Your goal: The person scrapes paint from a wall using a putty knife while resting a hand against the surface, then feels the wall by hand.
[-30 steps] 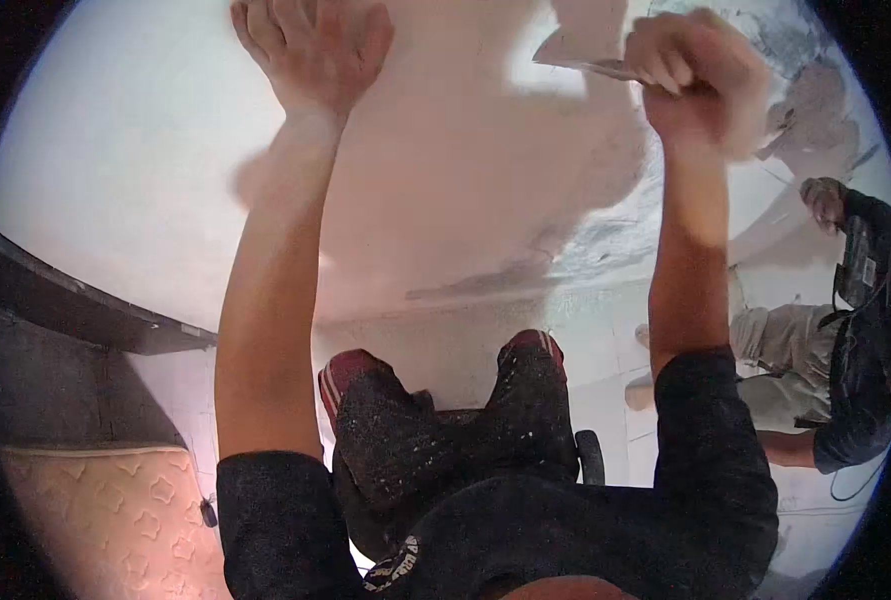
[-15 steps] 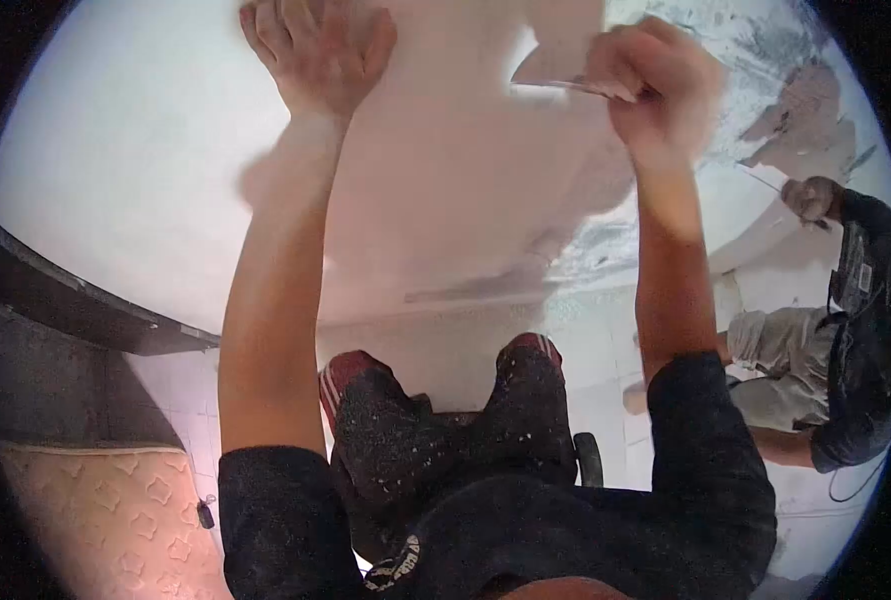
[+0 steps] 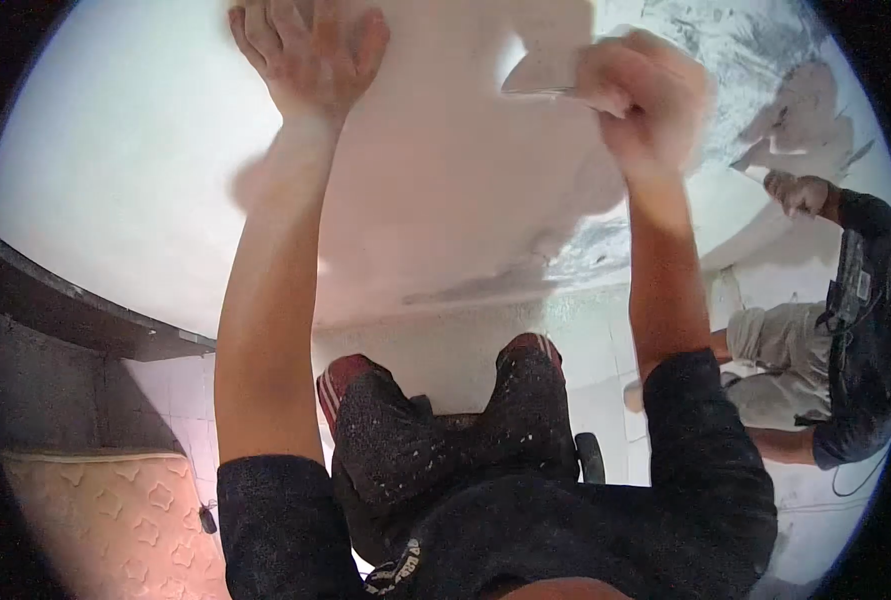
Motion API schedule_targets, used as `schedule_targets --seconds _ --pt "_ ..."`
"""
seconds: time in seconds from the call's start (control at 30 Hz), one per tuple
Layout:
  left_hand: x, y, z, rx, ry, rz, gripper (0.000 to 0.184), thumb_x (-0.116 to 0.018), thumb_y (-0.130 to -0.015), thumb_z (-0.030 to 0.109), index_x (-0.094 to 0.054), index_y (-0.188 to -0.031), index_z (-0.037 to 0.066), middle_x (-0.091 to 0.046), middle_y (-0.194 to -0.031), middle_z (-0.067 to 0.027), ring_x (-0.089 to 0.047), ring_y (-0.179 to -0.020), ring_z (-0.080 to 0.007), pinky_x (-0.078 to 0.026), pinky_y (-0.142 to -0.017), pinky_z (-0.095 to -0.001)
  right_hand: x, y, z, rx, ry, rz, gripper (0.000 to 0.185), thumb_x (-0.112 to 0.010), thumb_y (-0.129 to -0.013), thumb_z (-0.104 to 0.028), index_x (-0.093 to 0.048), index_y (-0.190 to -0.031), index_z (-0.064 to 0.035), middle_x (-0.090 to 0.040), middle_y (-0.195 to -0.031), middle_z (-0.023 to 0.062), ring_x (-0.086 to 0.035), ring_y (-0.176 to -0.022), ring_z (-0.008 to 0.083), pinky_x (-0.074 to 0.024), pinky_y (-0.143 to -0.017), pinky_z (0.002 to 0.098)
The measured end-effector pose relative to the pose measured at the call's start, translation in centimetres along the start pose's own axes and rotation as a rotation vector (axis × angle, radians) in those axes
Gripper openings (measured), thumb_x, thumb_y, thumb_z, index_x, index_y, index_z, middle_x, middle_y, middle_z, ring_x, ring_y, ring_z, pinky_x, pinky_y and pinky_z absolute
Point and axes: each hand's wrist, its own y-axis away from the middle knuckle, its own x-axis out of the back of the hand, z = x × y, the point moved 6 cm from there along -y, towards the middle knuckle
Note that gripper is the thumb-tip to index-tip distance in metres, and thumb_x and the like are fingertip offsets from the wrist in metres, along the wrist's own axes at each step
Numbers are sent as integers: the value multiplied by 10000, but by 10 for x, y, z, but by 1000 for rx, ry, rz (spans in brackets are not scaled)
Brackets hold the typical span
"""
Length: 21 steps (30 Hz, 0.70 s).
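Observation:
My left hand (image 3: 310, 55) lies spread against the pale wall (image 3: 445, 180), its fingertips close to the top edge of the view. Closed around a putty knife (image 3: 540, 76), my right hand (image 3: 650, 90) is at the upper right, slightly blurred. The thin blade points left and lies at the wall surface; the handle is hidden in my fist. Around that hand the wall shows grey, patchy, smeared areas (image 3: 755, 50), while the stretch between my hands looks smoother.
At the right a co-worker (image 3: 860, 320) holds a flat blade (image 3: 750, 170) near the same wall. A dark ledge (image 3: 85, 300) runs along the left. A patterned orange mat (image 3: 125, 520) lies at the lower left. My knees (image 3: 445, 450) are bent below the wall.
My right hand and the putty knife have shifted slightly left and down. My left hand sits a little further left in view. The co-worker's hand and blade have moved slightly left.

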Motion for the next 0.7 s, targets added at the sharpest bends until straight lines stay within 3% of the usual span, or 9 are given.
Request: schedule_targets --seconds 0.1,0.13,0.2,0.27,0.33,0.43,0.6,0.63,0.7 --pt "0 5 5 -4 -16 -40 661 -574 -835 313 -373 -1433 116 -290 -1479 -202 -203 -1377 -412 -147 -1142 -546 18 -1 18 63 -223 20 277 -440 -801 -64 -274 -579 -75 -297 -530 21 -283 -472 132 -242 -481 293" --pt "-1 5 5 19 -42 -86 660 -574 -835 315 -377 -1431 111 -294 -1477 -205 -206 -1376 -416 -145 -1143 -547 18 -1 35 -73 52 190 308 -440 -807 -77 -232 -580 -85 -271 -526 16 -265 -474 127 -223 -471 292" --pt "-2 10 2 -7 21 8 653 -577 -832 310 -388 -1423 109 -306 -1471 -209 -217 -1371 -420 -147 -1142 -549 22 -1 36 -90 -74 246 326 -450 -797 -55 -221 -568 -92 -281 -520 26 -266 -468 141 -208 -459 292" --pt "-1 8 2 -24 75 112 646 -580 -828 306 -399 -1416 107 -318 -1464 -213 -227 -1365 -423 -149 -1142 -551 35 -3 27 250 -122 -172 270 -452 -786 -42 -292 -569 -61 -318 -537 30 -292 -464 165 -234 -455 296" --pt "-1 7 3 23 21 -65 629 -579 -828 295 -417 -1403 98 -336 -1453 -220 -249 -1354 -428 -164 -1133 -561 37 -2 33 379 -389 -529 219 -453 -766 -38 -349 -574 -39 -359 -555 36 -315 -465 186 -252 -453 299" --pt "2 7 -1 -5 74 7 629 -582 -827 286 -417 -1403 93 -342 -1449 -222 -261 -1347 -430 -179 -1123 -573 5 12 30 547 741 -12 88 -525 -756 -4 -526 -844 -2 -536 -632 104 -478 -514 196 -367 -447 310" --pt "0 1 -6 -47 95 124 616 -577 -830 281 -430 -1394 86 -353 -1443 -221 -277 -1337 -431 -194 -1114 -580 14 1 -2 185 -284 17 249 -377 -864 -126 -340 -625 -66 -291 -551 13 -259 -504 151 -265 -507 299" --pt "1 1 -5 -46 79 68 605 -569 -836 293 -440 -1388 84 -359 -1440 -221 -283 -1334 -430 -199 -1112 -579 15 -6 11 143 -63 113 256 -388 -862 -133 -338 -619 -71 -293 -547 21 -261 -502 150 -261 -504 300" --pt "1 -1 -6 -43 83 73 589 -551 -848 311 -450 -1382 83 -362 -1438 -221 -286 -1332 -429 -204 -1108 -578 22 -23 25 -31 -259 47 269 -400 -866 -142 -373 -607 -73 -322 -533 41 -277 -494 151 -261 -500 300"
